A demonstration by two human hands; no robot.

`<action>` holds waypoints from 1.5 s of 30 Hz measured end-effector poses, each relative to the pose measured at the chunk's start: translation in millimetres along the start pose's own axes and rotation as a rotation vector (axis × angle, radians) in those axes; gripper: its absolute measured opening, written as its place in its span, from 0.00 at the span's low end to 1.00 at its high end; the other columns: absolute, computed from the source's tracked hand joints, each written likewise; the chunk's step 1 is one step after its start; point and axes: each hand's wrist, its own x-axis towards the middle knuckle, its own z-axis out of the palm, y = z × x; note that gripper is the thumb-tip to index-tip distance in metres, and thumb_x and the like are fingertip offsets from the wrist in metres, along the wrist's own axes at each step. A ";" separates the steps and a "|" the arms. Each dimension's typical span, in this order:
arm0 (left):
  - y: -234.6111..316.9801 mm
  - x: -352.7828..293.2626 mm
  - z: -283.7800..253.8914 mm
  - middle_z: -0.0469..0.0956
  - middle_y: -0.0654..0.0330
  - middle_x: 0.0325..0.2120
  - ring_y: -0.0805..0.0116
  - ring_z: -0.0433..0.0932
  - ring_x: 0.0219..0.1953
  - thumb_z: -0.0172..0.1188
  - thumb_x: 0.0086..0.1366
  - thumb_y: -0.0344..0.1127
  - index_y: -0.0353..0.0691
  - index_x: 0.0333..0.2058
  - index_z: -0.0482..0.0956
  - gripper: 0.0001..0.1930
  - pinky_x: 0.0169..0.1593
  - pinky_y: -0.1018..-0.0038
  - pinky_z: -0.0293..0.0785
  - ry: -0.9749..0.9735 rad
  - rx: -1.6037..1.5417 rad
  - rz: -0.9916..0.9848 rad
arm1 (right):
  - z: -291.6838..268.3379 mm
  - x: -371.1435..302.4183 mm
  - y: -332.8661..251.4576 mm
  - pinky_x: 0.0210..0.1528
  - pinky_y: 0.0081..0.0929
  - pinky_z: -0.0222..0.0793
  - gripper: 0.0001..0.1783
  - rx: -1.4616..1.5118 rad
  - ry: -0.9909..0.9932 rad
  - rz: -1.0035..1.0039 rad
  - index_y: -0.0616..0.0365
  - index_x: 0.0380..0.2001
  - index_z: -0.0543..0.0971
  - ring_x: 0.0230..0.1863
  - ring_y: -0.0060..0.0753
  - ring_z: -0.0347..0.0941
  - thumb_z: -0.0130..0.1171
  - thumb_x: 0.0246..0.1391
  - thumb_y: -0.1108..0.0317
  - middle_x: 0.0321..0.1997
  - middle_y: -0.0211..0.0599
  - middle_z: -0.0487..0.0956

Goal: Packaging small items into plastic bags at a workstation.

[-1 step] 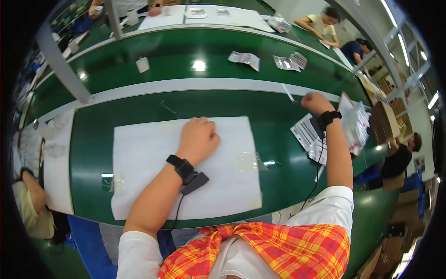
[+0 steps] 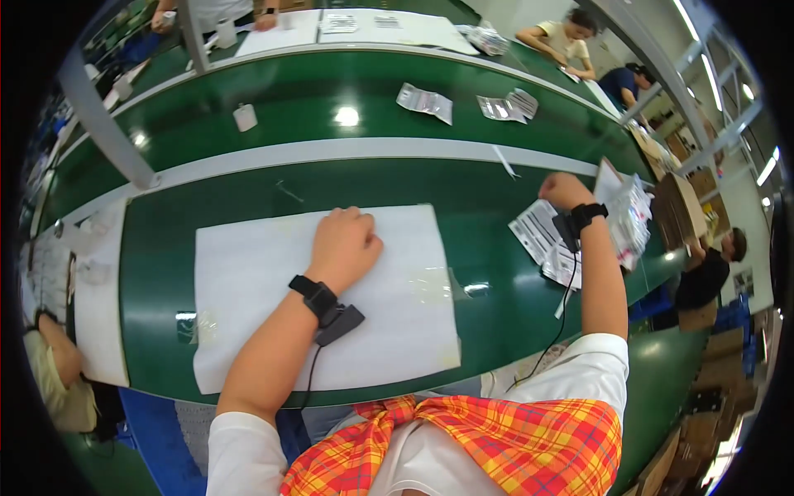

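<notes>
Fingers (image 2: 351, 217) of left hand (image 2: 342, 248) over white sheet (image 2: 397, 335) — tips unseen

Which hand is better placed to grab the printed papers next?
Probably the right hand: it's close to the printed papers, while the left hand is farther away, over the white sheet.

Upper ctr of frame, on the far green surface (image 2: 306, 91) – a silvery pouch (image 2: 425, 103), w/ a 2nd pouch (image 2: 496, 108) to its R & a small white tag (image 2: 245, 117) well off to its L. Grey metal post (image 2: 103, 124) slants thru upper L; upper R has a co-worker in pale yellow (image 2: 571, 43) & another in dk blue (image 2: 619, 84). Far R – cardboard box (image 2: 680, 211), person in black (image 2: 703, 277) just below.
</notes>
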 end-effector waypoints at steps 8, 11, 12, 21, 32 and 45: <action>6.2 4.3 4.3 0.72 0.54 0.24 0.51 0.71 0.33 0.57 0.52 0.31 0.38 0.23 0.73 0.04 0.36 0.59 0.68 0.000 -0.034 0.065 | 94.8 -52.1 47.1 0.40 0.38 0.73 0.10 0.084 0.360 -0.118 0.58 0.28 0.81 0.35 0.46 0.78 0.66 0.42 0.65 0.30 0.46 0.81; 5.9 0.6 4.3 0.72 0.54 0.25 0.51 0.71 0.33 0.57 0.52 0.30 0.38 0.24 0.73 0.03 0.36 0.59 0.69 -0.010 -0.032 0.089 | 101.0 -43.3 38.8 0.41 0.37 0.73 0.09 0.016 0.373 -0.079 0.58 0.31 0.82 0.37 0.50 0.78 0.63 0.44 0.67 0.35 0.48 0.82; 3.2 -2.1 4.7 0.72 0.54 0.25 0.52 0.71 0.33 0.56 0.53 0.30 0.38 0.24 0.74 0.03 0.36 0.60 0.69 -0.015 -0.043 0.080 | 105.4 -40.6 36.4 0.41 0.37 0.73 0.09 0.017 0.384 -0.066 0.58 0.31 0.82 0.37 0.50 0.78 0.63 0.44 0.67 0.35 0.48 0.82; 22.4 3.0 -26.0 0.76 0.50 0.34 0.50 0.74 0.39 0.56 0.58 0.32 0.37 0.39 0.77 0.10 0.45 0.64 0.71 0.362 -0.124 0.176 | 55.6 -74.8 -136.3 0.42 0.38 0.72 0.08 0.244 0.306 -0.832 0.61 0.37 0.80 0.38 0.49 0.77 0.56 0.53 0.72 0.36 0.47 0.81; -4.6 8.1 -1.6 0.76 0.49 0.53 0.52 0.74 0.54 0.47 0.70 0.45 0.35 0.53 0.75 0.22 0.59 0.66 0.68 -0.354 -0.537 -0.048 | 116.1 -100.5 -227.3 0.42 0.40 0.70 0.11 0.338 -0.100 -1.062 0.59 0.32 0.77 0.37 0.50 0.75 0.61 0.46 0.64 0.33 0.47 0.79; 20.9 -14.5 6.2 0.73 0.55 0.46 0.58 0.71 0.51 0.58 0.48 0.31 0.38 0.44 0.76 0.20 0.52 0.60 0.64 -0.130 -0.032 0.092 | -10.8 -119.0 -276.9 0.39 0.32 0.74 0.18 0.041 -0.221 -0.998 0.61 0.41 0.79 0.33 0.35 0.79 0.63 0.53 0.59 0.34 0.37 0.81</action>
